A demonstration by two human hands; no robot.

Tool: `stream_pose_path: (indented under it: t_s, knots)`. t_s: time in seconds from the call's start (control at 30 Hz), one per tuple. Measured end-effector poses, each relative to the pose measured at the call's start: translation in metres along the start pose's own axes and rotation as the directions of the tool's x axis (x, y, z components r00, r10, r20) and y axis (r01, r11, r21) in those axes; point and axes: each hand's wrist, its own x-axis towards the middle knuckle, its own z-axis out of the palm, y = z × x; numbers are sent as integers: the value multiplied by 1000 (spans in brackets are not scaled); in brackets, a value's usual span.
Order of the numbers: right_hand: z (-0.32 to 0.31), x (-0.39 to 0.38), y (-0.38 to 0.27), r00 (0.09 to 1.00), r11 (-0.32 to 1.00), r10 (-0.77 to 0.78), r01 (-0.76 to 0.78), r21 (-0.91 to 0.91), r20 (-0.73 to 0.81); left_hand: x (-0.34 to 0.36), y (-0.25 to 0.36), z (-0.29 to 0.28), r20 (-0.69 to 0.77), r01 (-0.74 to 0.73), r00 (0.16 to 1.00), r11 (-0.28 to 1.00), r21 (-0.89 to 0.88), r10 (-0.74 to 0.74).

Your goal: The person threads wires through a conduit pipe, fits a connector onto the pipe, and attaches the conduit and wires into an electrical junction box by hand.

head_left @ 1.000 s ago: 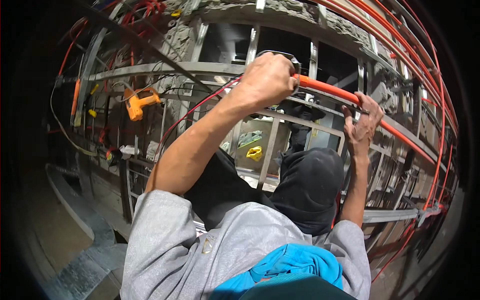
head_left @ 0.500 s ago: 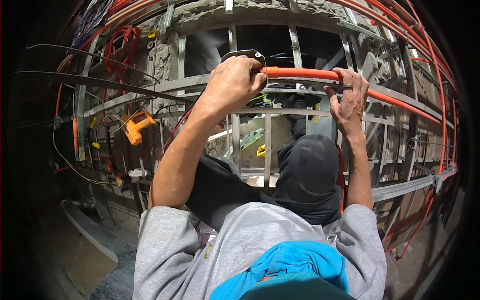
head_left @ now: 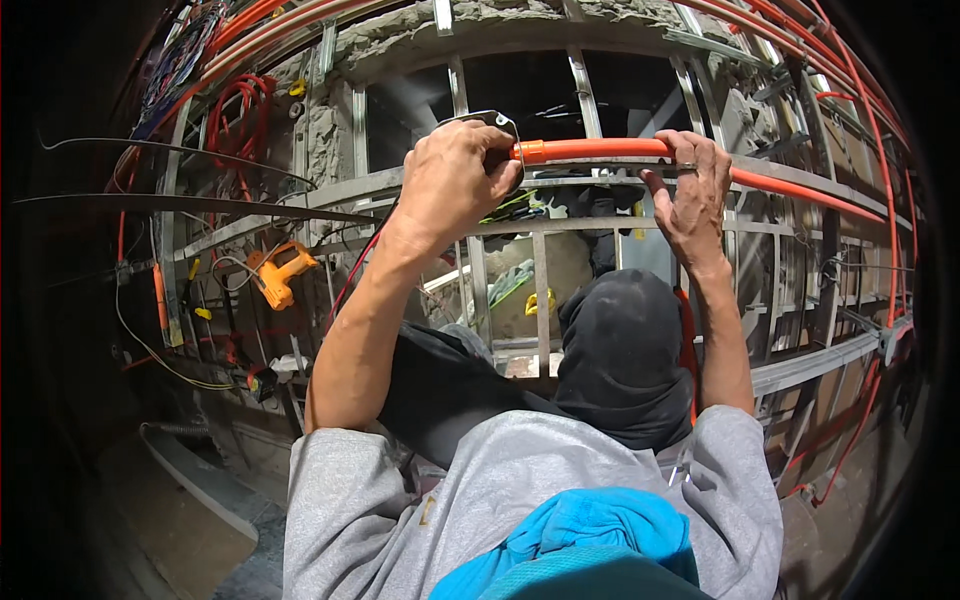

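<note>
An orange conduit (head_left: 600, 149) runs across in front of me, with an orange connector (head_left: 533, 151) on its left end. That connector meets the side of a metal electrical box (head_left: 492, 117), mostly covered by my left hand (head_left: 445, 185). The left hand's fingers are curled into the box by the connector's end; what they pinch there is hidden. Farther right, my right hand (head_left: 695, 195) is closed on the conduit, fingers over its top and thumb on the near side. A ring sits on one finger of this hand.
Metal studs and rails (head_left: 540, 300) form a frame ahead. An orange power tool (head_left: 282, 274) hangs at left, below long dark strips (head_left: 190, 207) that jut out leftward. A red coil (head_left: 240, 115) hangs at the far left. Orange conduits (head_left: 780, 45) line the upper right.
The view has shifted slightly. My left hand has turned a little at the box, its thumb now lower beside the connector. The right hand keeps its hold on the conduit.
</note>
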Motion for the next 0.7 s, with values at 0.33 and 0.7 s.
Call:
stream_pose_path:
  t_s: [0.33, 0.7]
  knots:
    - [7, -2, 1, 999, 999, 45, -44, -20, 23, -2, -2, 4, -103, -75, 992, 996, 39, 79]
    - [3, -2, 0, 1000, 1000, 3, -3, 0, 25, -3, -3, -3, 58, -2, 998, 999, 49, -1]
